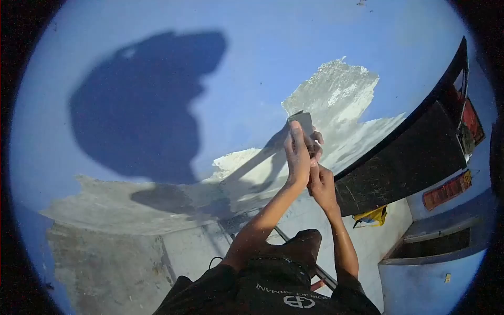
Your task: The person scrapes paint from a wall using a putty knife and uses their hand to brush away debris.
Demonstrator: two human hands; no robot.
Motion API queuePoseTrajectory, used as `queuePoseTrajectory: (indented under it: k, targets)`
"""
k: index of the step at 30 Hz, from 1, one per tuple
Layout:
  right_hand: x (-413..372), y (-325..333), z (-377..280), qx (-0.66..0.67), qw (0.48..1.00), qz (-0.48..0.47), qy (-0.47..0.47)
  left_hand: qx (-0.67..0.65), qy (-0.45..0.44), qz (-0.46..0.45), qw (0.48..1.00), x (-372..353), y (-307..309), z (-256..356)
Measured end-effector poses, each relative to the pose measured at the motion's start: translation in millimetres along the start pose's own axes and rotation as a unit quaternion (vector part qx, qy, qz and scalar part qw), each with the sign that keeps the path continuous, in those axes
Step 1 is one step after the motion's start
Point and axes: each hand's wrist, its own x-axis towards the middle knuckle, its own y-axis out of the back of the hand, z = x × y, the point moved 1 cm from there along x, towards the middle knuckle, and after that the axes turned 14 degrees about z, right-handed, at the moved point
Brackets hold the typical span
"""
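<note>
My left hand (298, 152) grips a flat, dark, rectangular scraper or pad (302, 125), its thumb lying along the face. Just below and to the right, my right hand (321, 181) is closed around the lower end of the same tool, whose handle is mostly hidden by the fingers. The tool's top edge is at the blue wall (252, 100), by the left border of a bare grey patch (336, 94) with ragged, flaking edges. Whether the edge touches the wall cannot be made out.
A large dark panel (404, 163) slants across the right side. Beyond it are a red framed object (447, 190), a yellow item (371, 216) and a recessed ledge (433, 252). More bare plaster (105, 262) spreads at lower left. A head-shaped shadow falls on the wall.
</note>
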Motion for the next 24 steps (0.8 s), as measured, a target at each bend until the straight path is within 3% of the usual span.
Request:
queuePoseTrajectory:
  k: [1, 5, 7, 9, 12, 14, 19, 21, 22, 24]
  targets:
    - [2, 4, 8, -0.030, 0.999, 0.019, 0.035, -0.001, 0.000, -0.012, 1.000, 2, 3, -11]
    - [4, 9, 25, 0.021, 0.998, -0.018, -0.058, -0.002, 0.021, 0.002, 1.000, 1, 3, -28]
    - [5, -2, -4, 0.034, 0.999, -0.015, -0.039, 0.013, -0.023, -0.004, 1.000, -2, -7, 7]
    - [4, -13, -45, 0.039, 0.998, -0.004, 0.040, 0.010, -0.065, -0.030, 0.997, -7, -17, 47]
    - [11, 3, -2, 0.001, 1.000, -0.010, 0.024, 0.010, -0.045, -0.014, 0.999, -3, -9, 12]
    - [5, 18, 32, -0.027, 0.999, 0.004, -0.021, 0.007, 0.032, -0.013, 0.999, -1, 4, -30]
    - [-9, 19, 18, -0.039, 0.996, -0.009, -0.084, -0.019, 0.034, 0.015, 0.999, -5, 4, -40]
    - [-11, 12, 19, -0.022, 0.999, 0.016, -0.032, 0.000, 0.046, 0.025, 0.999, -8, 1, -24]
    - [-9, 13, 8, -0.054, 0.997, 0.040, 0.045, 0.025, 0.013, 0.021, 0.999, -13, -4, -12]
    - [-7, 18, -1, -0.052, 0.998, 0.026, 0.038, -0.019, 0.023, -0.013, 0.999, -14, -7, -11]
